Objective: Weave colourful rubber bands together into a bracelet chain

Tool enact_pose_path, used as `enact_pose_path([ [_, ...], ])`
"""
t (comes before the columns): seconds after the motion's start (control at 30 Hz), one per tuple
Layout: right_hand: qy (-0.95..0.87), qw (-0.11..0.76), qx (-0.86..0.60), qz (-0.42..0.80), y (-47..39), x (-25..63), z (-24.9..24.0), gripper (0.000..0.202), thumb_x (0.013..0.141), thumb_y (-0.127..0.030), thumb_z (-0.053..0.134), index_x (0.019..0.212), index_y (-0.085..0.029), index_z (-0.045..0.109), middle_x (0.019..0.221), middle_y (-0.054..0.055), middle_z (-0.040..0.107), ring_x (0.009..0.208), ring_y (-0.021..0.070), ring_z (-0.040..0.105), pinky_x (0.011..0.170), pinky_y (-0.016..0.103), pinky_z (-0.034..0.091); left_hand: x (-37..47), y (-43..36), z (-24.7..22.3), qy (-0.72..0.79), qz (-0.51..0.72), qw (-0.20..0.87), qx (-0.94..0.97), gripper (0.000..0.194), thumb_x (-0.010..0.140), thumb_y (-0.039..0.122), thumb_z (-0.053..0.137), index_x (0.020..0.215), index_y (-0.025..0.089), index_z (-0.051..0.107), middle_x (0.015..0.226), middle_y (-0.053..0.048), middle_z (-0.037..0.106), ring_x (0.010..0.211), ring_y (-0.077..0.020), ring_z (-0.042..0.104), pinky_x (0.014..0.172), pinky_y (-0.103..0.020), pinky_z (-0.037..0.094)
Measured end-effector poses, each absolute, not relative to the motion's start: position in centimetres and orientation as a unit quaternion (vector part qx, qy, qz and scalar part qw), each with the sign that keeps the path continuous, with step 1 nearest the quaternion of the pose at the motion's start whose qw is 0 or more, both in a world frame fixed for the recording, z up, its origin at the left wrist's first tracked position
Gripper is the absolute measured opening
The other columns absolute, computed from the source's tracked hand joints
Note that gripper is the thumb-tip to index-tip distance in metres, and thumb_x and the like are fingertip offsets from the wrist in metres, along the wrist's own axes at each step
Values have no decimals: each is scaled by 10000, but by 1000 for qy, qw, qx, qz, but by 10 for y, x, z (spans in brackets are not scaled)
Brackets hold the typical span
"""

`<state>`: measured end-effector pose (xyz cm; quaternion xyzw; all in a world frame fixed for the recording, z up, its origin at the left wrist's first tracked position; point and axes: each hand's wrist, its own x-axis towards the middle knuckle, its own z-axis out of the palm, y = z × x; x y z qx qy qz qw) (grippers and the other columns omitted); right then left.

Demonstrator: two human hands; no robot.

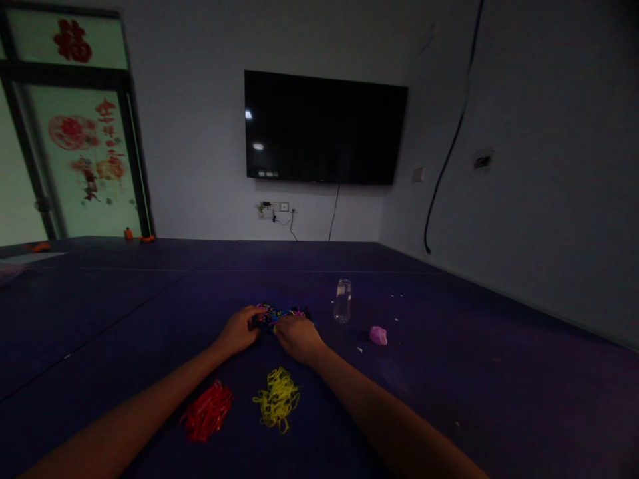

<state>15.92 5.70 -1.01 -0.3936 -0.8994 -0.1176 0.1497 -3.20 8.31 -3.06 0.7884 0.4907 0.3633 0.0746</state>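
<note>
A pile of mixed-colour rubber bands [269,317], with dark, blue, pink and yellow strands, lies on the purple surface between my hands. My left hand [240,330] curls its fingers round the pile's left side. From the right, my right hand [299,337] reaches over the pile with its fingers bent into the bands; a bit of yellow shows by its fingertips, which are mostly hidden. Nearer to me, between my forearms, are a heap of red rubber bands [207,411] and a looser heap of yellow rubber bands [278,399].
Right of the pile a clear plastic bottle [343,303] stands upright. A crumpled pink lump [378,334] lies near it, with small white scraps around. Orange objects [128,233] sit by the door at the far left. A television [324,130] hangs on the far wall.
</note>
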Motion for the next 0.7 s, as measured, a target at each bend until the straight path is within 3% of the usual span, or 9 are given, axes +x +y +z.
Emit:
enact_pose_path([
  [0.2,-899,151,-396,-112,57,160,-10,265,938,-214,377,919,-136,629,941,109,680,880,188,629,743,261,431,-34,85,-34,459,371,81,804,610,584,-82,434,1104,164,637,825,-11,602,673,-114,542,631,-205,441],
  [0.33,-901,153,-390,-111,58,161,-10,252,934,-210,388,912,-136,627,938,111,679,881,191,630,740,262,430,-36,89,-38,423,405,106,804,526,652,-36,438,1092,169,640,808,-21,615,715,-134,588,663,-238,501],
  [0.5,-900,154,-394,-110,57,160,-10,248,934,-208,390,905,-140,626,933,107,682,887,190,631,751,261,432,-36,91,-38,385,456,165,785,350,753,79,457,1027,169,654,938,-57,645,825,-156,647,746,-314,565],
  [0.7,-899,150,-396,-114,57,160,-11,267,940,-224,376,915,-141,628,937,106,684,880,186,632,744,255,437,-35,92,-40,391,487,174,761,263,772,135,507,984,154,661,955,-73,665,822,-163,670,765,-341,583],
])
